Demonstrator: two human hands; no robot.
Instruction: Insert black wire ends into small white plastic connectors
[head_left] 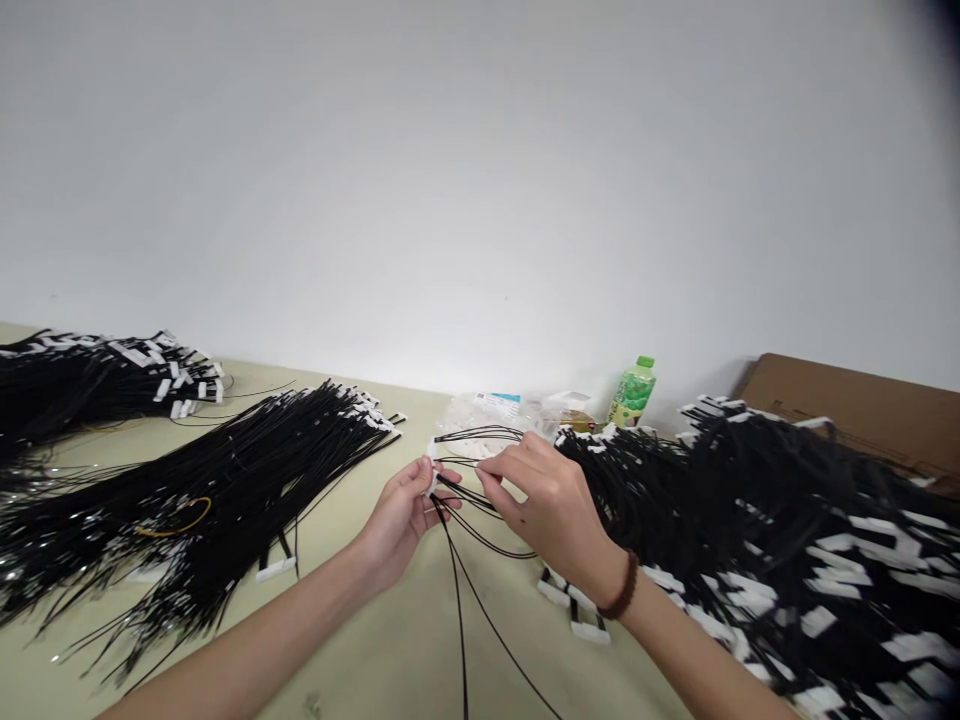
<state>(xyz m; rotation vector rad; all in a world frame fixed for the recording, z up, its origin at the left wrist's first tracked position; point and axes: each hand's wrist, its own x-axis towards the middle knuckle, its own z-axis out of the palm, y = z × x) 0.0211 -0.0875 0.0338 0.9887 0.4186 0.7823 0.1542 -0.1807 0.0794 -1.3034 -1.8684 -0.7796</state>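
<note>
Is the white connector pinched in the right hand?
No, the left hand pinches the white connector, while the right hand is at the black wires running from it.

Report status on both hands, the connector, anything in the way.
Left hand gripping white connector. Right hand at its black wires. Wire piles both sides.

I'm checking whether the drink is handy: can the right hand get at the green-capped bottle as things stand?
Probably yes: the green-capped bottle shows mostly uncovered behind the dark wire pile, though the right hand would first have to leave the black wires.
</note>
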